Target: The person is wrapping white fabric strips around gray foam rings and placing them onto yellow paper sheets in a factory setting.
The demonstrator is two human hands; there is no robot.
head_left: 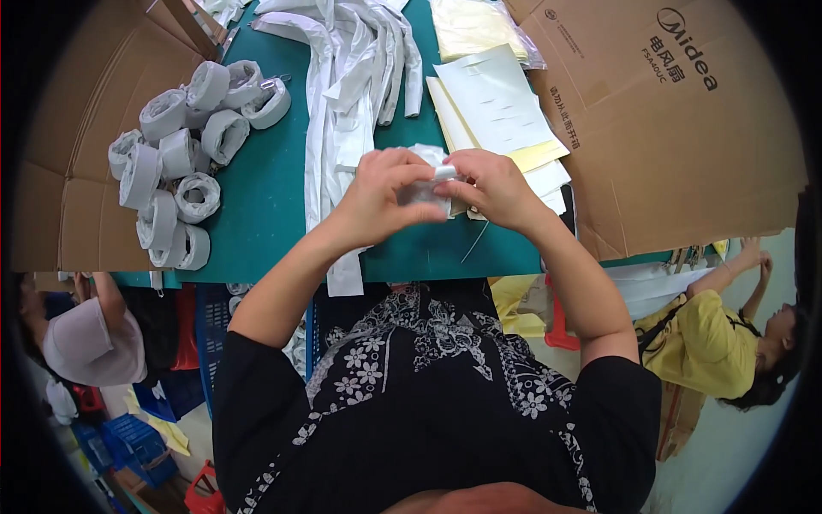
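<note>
Over the front part of the green table, my left hand curls its fingers round a white rolled strip, its thumb stretched out below. My right hand pinches the same roll from the other side, between thumb and fingers. The hands partly hide the roll, and it is slightly blurred. Just beyond my left hand lies a bundle of long, flat white strips, some running down to the table's front edge. To the left sits a heap of several finished-looking white rolls.
Cardboard panels stand at the left and a large cardboard box at the right. White and yellow sheets lie near a plastic-wrapped yellow stack. People sit at both sides; blue crates stand on the floor.
</note>
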